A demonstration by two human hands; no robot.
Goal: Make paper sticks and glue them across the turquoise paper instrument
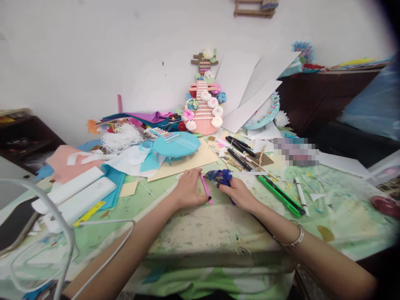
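While the half-curled left hand (189, 187) holds a pink strip (205, 186), the right hand (240, 195) clasps a glue gun (224, 177); markings (215, 175) blur (illegible).

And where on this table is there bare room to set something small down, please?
Bare cloth shows between the left forearm and the right forearm, nearer than the pink strip. At right, another patch lies between the white paper triangle and the dark red object. Farther back it is crowded with pens, paper flowers and the blue disc.
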